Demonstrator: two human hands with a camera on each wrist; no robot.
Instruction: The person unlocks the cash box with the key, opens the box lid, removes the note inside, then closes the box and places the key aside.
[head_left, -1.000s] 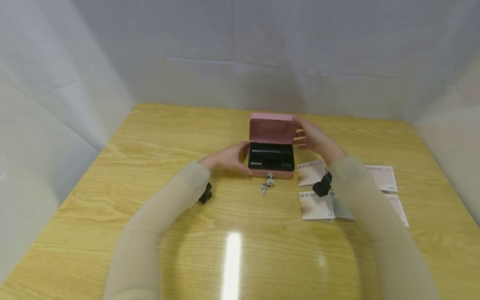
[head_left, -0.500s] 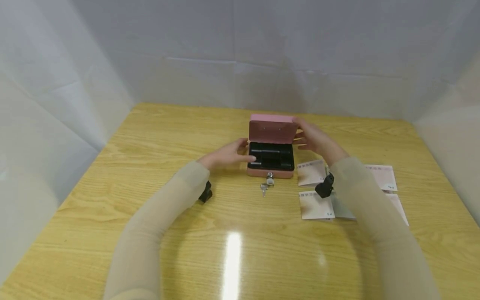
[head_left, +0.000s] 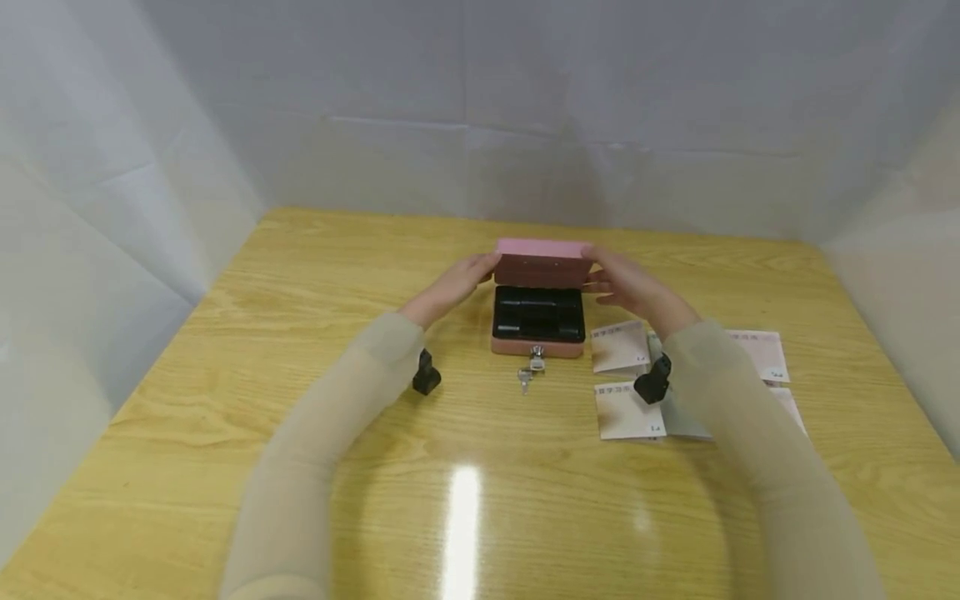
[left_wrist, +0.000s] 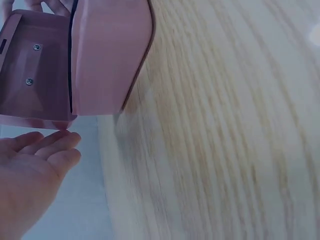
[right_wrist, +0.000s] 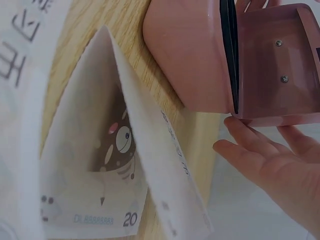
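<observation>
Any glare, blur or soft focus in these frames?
Head view: a bright glare streak on the table, and the near sleeves are soft. Left wrist view: wood grain smeared by blur, box fairly sharp. Right wrist view: the nearest note is out of focus.

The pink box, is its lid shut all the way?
No, the pink box is open: its lid is tilted up and the black tray inside shows.
</observation>
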